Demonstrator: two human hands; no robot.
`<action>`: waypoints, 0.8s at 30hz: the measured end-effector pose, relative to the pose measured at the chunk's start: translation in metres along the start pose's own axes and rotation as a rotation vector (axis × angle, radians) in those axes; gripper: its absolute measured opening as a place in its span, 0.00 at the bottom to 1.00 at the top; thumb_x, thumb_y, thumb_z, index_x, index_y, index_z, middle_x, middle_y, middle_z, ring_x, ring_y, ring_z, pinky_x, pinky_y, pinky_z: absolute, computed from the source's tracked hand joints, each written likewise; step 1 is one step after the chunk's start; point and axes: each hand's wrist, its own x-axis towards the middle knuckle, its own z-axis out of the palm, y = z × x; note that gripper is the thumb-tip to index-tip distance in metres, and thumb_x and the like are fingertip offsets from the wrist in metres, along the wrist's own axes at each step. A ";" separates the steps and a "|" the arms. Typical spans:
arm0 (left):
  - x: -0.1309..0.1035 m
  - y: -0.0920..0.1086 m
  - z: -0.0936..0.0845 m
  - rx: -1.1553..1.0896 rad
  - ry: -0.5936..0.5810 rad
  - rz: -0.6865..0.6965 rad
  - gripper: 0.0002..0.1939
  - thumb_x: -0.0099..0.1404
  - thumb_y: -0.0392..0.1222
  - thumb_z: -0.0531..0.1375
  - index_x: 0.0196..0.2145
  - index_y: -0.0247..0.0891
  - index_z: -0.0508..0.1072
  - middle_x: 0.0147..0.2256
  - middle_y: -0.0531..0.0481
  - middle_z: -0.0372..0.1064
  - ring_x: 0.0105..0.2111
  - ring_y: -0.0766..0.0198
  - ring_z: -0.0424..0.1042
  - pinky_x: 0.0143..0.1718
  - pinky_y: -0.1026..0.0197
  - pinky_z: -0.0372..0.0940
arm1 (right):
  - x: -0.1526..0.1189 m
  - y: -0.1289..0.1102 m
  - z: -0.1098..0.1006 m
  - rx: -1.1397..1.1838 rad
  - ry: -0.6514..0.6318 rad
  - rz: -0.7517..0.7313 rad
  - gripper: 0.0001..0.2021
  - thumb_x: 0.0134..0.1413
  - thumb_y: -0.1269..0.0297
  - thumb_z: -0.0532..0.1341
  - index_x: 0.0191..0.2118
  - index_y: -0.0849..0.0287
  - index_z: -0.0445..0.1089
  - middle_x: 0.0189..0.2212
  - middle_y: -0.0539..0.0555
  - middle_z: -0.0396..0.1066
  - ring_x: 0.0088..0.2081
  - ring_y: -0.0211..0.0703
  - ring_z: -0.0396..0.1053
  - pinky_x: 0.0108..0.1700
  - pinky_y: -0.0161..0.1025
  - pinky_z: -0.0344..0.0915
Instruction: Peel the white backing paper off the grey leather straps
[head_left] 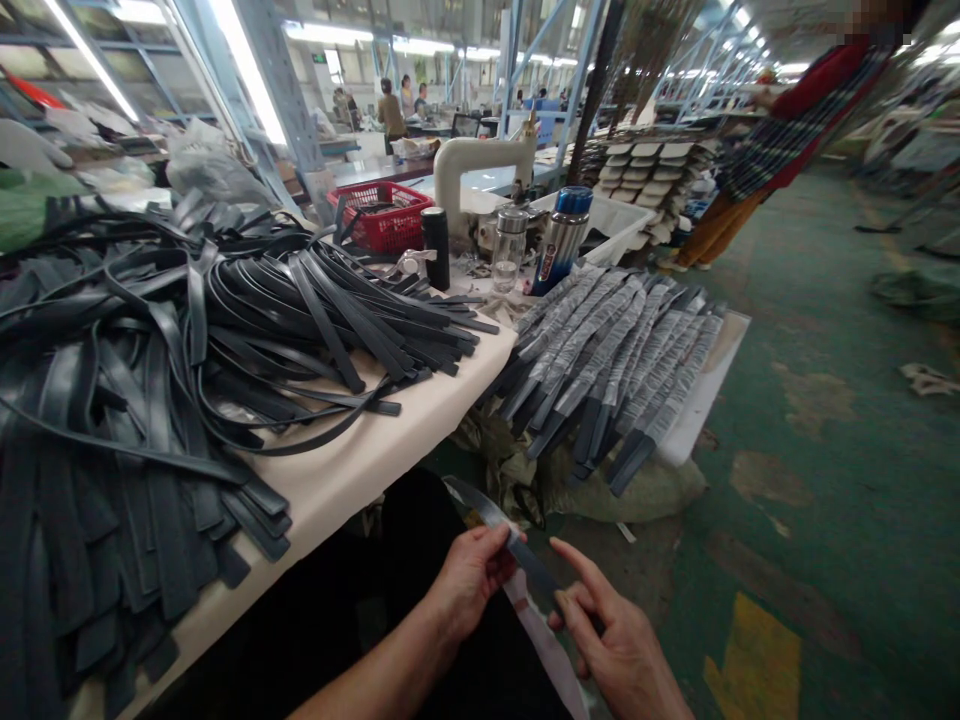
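A dark grey strap (537, 566) runs between my two hands above my lap. My left hand (472, 572) pinches it partway along, thumb on top. Near its lower end my right hand (611, 630) grips it between thumb and curled fingers, with the index finger stretched out. Clear plastic film shows around the strap beyond my left hand, and a pale strip (536, 630) hangs below. To the left, a big heap of loose black straps (360, 310) covers the cream tabletop (337, 480). Ahead on the right lie several straps wrapped in plastic (615, 350).
Behind the straps stand a black bottle (435, 248), a glass jar (509, 250) and a blue-and-steel thermos (561, 240). A red basket (386, 215) and a cream sewing machine (480, 160) are farther back. A person in red (780, 140) stands at the right, beside stacked pale pieces (652, 170).
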 end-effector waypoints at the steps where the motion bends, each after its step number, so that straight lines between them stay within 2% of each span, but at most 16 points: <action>1: -0.002 -0.005 0.002 0.011 -0.025 -0.020 0.19 0.48 0.50 0.71 0.32 0.33 0.77 0.32 0.47 0.76 0.30 0.67 0.72 0.34 0.66 0.65 | 0.003 0.000 0.001 -0.012 0.019 -0.007 0.25 0.61 0.54 0.51 0.62 0.52 0.55 0.25 0.44 0.71 0.16 0.36 0.65 0.22 0.33 0.65; 5: -0.002 -0.013 0.006 0.028 -0.096 -0.032 0.19 0.49 0.52 0.71 0.29 0.31 0.76 0.26 0.49 0.73 0.26 0.68 0.70 0.32 0.66 0.64 | 0.017 -0.007 0.006 0.004 0.068 -0.051 0.24 0.61 0.55 0.52 0.61 0.55 0.57 0.22 0.43 0.67 0.18 0.38 0.66 0.26 0.34 0.67; 8: 0.006 0.001 -0.002 -0.005 -0.019 0.028 0.19 0.48 0.51 0.71 0.31 0.32 0.77 0.31 0.47 0.75 0.30 0.67 0.72 0.34 0.66 0.65 | 0.015 -0.008 0.000 0.031 0.023 -0.028 0.26 0.61 0.53 0.52 0.62 0.55 0.55 0.25 0.45 0.72 0.18 0.38 0.66 0.25 0.34 0.67; 11: 0.009 0.010 -0.010 -0.026 0.058 0.033 0.19 0.47 0.50 0.72 0.31 0.34 0.77 0.34 0.47 0.76 0.32 0.66 0.72 0.35 0.67 0.65 | 0.007 -0.006 -0.008 0.000 0.006 -0.007 0.25 0.60 0.54 0.53 0.61 0.54 0.56 0.24 0.45 0.72 0.17 0.37 0.66 0.22 0.33 0.66; 16: -0.001 -0.009 0.002 0.027 -0.065 -0.059 0.19 0.49 0.52 0.71 0.29 0.33 0.76 0.27 0.48 0.74 0.29 0.66 0.72 0.33 0.66 0.64 | 0.022 -0.012 -0.003 -0.091 0.034 -0.037 0.22 0.60 0.57 0.52 0.59 0.54 0.60 0.23 0.44 0.71 0.17 0.37 0.67 0.24 0.34 0.66; 18: -0.002 -0.011 0.005 0.031 -0.087 -0.061 0.18 0.50 0.52 0.70 0.30 0.32 0.76 0.27 0.48 0.74 0.28 0.66 0.72 0.34 0.65 0.64 | 0.029 -0.017 0.001 -0.085 0.036 -0.062 0.22 0.60 0.58 0.53 0.59 0.54 0.61 0.23 0.45 0.71 0.19 0.38 0.68 0.26 0.34 0.66; 20: 0.001 -0.006 0.003 0.000 -0.053 -0.042 0.17 0.51 0.49 0.70 0.30 0.32 0.76 0.29 0.47 0.75 0.30 0.66 0.73 0.35 0.65 0.64 | 0.027 -0.019 -0.002 -0.045 0.016 -0.065 0.22 0.60 0.58 0.54 0.59 0.54 0.60 0.24 0.45 0.71 0.21 0.39 0.69 0.26 0.34 0.67; 24: 0.009 0.010 -0.008 -0.048 0.087 -0.059 0.12 0.56 0.45 0.68 0.32 0.33 0.75 0.29 0.48 0.76 0.29 0.67 0.73 0.32 0.66 0.64 | 0.002 -0.015 -0.021 0.036 -0.033 0.004 0.23 0.60 0.56 0.54 0.60 0.54 0.58 0.24 0.45 0.70 0.19 0.37 0.66 0.22 0.33 0.65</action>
